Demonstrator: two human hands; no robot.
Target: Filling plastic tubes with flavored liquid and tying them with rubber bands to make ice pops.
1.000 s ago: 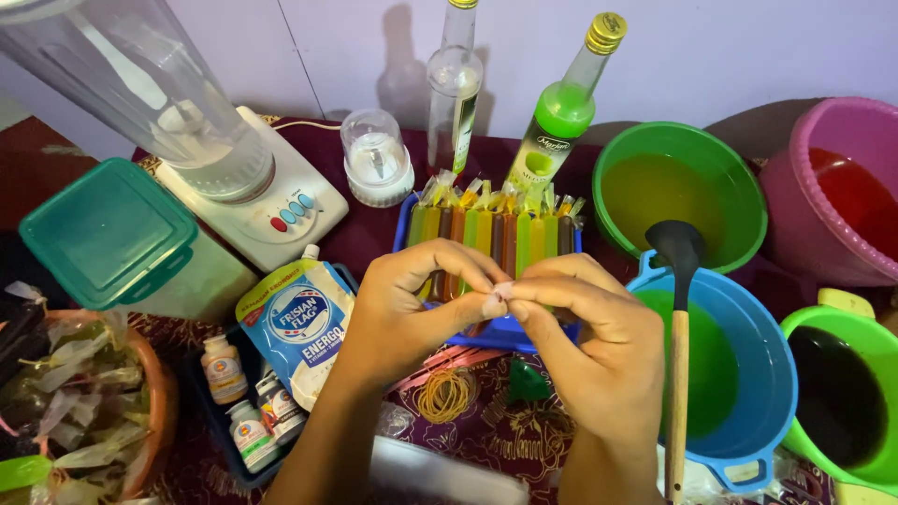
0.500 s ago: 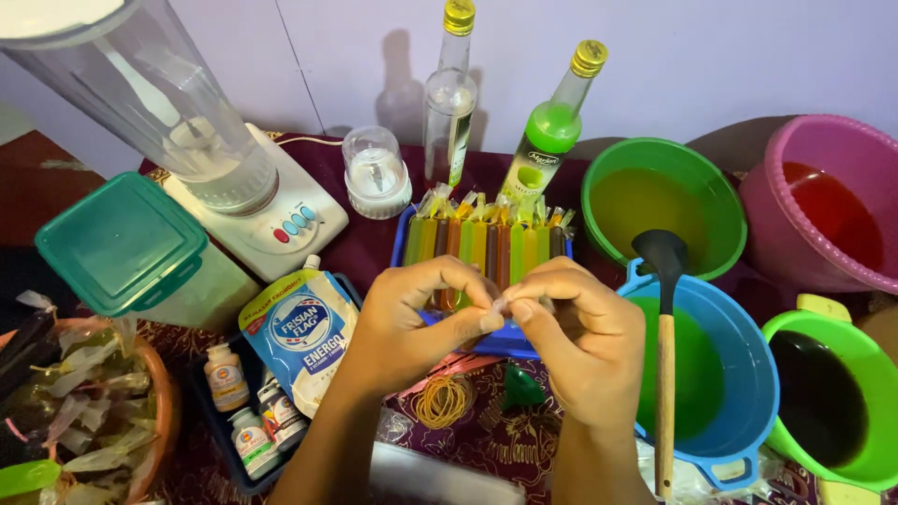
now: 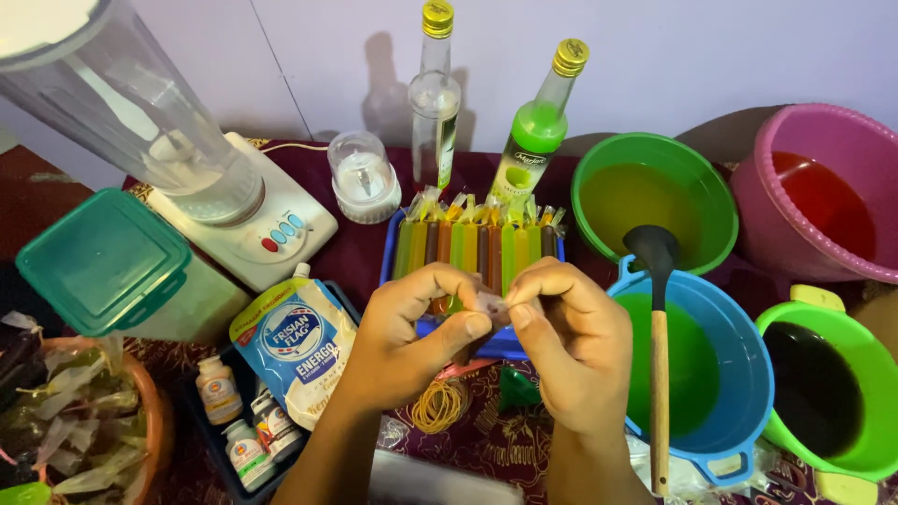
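Left hand and right hand both pinch one small translucent plastic piece at the fingertips, just in front of the blue tray of filled ice-pop tubes. Versus half a second back: same pinch, hands barely shifted against the tray. What the piece is exactly, can't tell; fingers cover most of it. Hands also hide the tray's near edge. Blender jar left of tray, top cut off. Rubber bands in a loop just nearer than the tray. Ladle, black scoop with wooden handle, rests in the round blue plastic basin of green liquid, right of tray.
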